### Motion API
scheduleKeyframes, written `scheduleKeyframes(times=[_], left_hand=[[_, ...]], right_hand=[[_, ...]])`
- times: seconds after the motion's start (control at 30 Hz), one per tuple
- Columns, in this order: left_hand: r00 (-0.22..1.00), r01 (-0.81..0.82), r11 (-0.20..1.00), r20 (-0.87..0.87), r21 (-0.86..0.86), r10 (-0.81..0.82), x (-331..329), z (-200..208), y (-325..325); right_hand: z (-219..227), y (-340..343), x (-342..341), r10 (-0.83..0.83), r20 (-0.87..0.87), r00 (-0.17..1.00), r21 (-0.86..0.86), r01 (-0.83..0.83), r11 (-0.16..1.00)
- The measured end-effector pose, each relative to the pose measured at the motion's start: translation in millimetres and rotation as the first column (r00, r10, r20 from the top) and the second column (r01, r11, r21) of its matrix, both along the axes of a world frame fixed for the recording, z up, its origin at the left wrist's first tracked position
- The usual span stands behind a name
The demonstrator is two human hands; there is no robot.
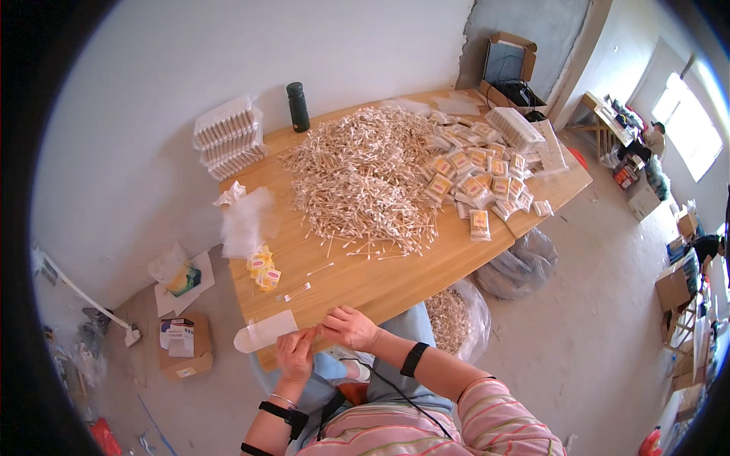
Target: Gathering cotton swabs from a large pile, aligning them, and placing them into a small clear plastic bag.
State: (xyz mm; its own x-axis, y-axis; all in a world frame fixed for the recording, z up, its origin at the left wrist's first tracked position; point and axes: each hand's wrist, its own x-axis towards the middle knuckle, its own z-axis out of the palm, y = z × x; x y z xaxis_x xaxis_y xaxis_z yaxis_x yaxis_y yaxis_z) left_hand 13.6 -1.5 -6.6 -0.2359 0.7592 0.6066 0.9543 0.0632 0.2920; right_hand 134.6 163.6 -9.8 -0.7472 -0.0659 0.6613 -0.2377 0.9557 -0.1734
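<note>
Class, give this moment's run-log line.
left hand: beside white sheet | right hand: near left, grip unclear | cotton swabs: heaped on table | swab packets: right of heap

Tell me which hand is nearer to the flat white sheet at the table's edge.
Left. The left hand is at the right end of the flat white sheet, perhaps touching it; the right hand is farther right, past the left one.
</note>
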Motion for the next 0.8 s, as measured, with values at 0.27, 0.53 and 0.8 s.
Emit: scheduleKeyframes(times=[0.27, 0.53, 0.8], left_hand=[[0.970, -0.100, 0.990, -0.231, -0.103, 0.074, 3, 10, -16], [0.926, -0.196, 0.967, 0.293, -0.166, 0.238, -26, -26, -29], [0.835, -0.354, 0.911, 0.368, -0.210, 0.409, -33, -28, -7]], right_hand=[[-8, 0, -3, -0.029, 0.076, 0.997, -0.190, 0.043, 0.981], [-9, 72, 85, -0.376, 0.372, 0.849, -0.906, 0.421, 0.055], [25, 234, 117, -0.751, 0.124, 0.648, -0.992, 0.069, -0.104]])
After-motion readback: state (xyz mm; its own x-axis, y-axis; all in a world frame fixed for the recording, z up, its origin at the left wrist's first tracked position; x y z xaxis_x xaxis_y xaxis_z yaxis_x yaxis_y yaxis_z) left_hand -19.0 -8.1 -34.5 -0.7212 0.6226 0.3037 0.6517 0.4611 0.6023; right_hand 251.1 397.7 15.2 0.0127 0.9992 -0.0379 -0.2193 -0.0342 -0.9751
